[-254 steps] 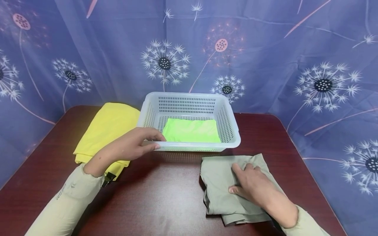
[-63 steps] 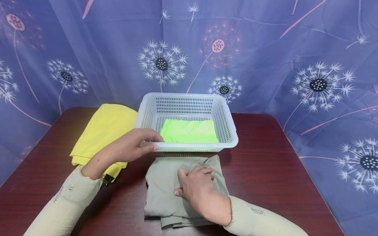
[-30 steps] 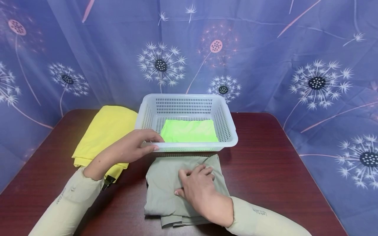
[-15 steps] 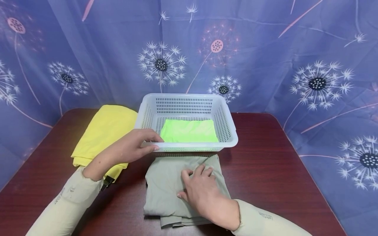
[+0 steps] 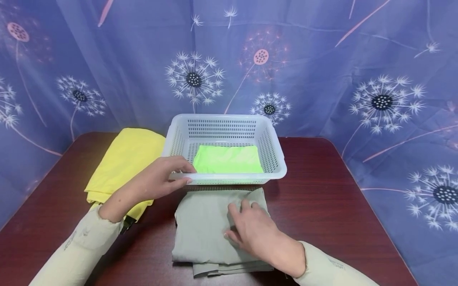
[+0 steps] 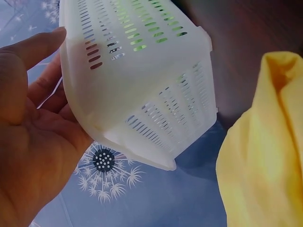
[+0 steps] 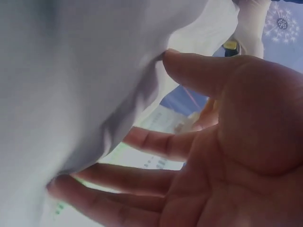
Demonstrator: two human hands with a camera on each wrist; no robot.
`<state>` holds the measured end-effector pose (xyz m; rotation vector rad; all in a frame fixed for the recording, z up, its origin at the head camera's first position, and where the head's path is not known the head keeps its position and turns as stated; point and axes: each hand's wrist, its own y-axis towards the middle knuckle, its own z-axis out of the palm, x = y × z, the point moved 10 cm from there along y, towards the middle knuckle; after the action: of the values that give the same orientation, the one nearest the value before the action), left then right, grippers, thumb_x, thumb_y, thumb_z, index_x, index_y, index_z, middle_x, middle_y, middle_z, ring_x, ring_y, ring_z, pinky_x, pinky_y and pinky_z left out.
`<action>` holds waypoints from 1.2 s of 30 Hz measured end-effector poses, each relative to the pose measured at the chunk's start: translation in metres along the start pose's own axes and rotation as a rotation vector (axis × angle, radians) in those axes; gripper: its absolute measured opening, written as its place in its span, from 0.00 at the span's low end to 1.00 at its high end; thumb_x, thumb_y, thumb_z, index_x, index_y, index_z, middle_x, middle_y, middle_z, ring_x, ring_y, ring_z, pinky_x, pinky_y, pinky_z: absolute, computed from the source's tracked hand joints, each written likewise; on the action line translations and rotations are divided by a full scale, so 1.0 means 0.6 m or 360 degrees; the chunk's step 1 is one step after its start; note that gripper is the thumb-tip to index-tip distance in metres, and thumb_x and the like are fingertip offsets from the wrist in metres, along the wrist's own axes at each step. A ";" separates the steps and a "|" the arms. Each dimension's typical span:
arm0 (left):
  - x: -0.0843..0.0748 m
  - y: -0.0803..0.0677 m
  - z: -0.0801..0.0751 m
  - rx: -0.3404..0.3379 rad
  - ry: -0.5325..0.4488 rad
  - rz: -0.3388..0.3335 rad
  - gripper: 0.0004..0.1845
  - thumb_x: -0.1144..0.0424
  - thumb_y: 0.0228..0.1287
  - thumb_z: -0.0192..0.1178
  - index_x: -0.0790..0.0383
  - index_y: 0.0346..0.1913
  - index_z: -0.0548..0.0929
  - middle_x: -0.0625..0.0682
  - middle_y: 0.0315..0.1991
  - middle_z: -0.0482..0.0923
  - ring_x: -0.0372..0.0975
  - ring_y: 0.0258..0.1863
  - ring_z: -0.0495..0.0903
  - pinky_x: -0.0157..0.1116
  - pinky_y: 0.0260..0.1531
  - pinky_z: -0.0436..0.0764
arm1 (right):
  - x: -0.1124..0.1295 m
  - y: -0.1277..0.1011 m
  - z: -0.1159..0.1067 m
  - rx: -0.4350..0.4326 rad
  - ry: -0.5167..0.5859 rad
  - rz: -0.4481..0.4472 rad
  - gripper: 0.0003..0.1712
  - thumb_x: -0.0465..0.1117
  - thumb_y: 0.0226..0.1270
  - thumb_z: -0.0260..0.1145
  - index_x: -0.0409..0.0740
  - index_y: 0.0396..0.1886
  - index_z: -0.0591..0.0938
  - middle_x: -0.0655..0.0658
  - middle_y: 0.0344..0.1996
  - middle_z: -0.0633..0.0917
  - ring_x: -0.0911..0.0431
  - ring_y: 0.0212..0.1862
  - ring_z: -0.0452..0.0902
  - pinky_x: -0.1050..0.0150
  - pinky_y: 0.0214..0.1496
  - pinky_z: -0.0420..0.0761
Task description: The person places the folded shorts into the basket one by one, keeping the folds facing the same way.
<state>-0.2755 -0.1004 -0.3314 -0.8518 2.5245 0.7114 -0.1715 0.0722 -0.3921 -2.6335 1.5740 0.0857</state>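
- At the near rim of the white basket (image 5: 223, 145), the left hand (image 5: 157, 180) grips the left front corner: thumb along the outer wall, fingers (image 5: 186, 166) curled over the rim. The left wrist view confirms palm and thumb against the perforated wall (image 6: 142, 90).
- On the grey-green folded garment (image 5: 204, 226), the right hand (image 5: 255, 232) rests palm down with fingers (image 5: 247, 206) loosely spread and lightly bent. The right wrist view shows fingertips (image 7: 57, 187) touching the cloth (image 7: 61, 80); whether they pinch a fold cannot be determined, as that view is blurred.
- Change: over the last half second the right hand has slid toward the garment's right edge; well before that, the garment lay further right on the worktop (image 5: 322, 190). It now lies directly in front of the basket, its far edge just beside the basket wall. Judgement: it is positioned for loading but not yet lifted.
- Basket contents: a bright green folded cloth (image 5: 227, 159) lies flat on the floor.
- Left of the basket: a yellow folded garment (image 5: 123, 163), touching it.
- Writing: small print on both sleeves (image 5: 71, 240), illegible.
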 end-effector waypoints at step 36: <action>-0.093 -0.068 0.000 -0.0118 0.0116 0.0349 0.14 0.68 0.64 0.73 0.51 0.50 0.86 0.41 0.47 0.83 0.33 0.44 0.82 0.25 0.49 0.78 | -0.135 -0.063 -0.021 -0.0332 0.0688 0.0130 0.20 0.41 0.62 0.80 0.41 0.48 0.82 0.53 0.31 0.77 0.62 0.30 0.69 0.66 0.33 0.75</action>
<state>-0.2078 -0.1034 -0.3178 -0.6402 2.6997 0.8618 -0.1762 0.1599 -0.3713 -2.8902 1.8895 -0.3593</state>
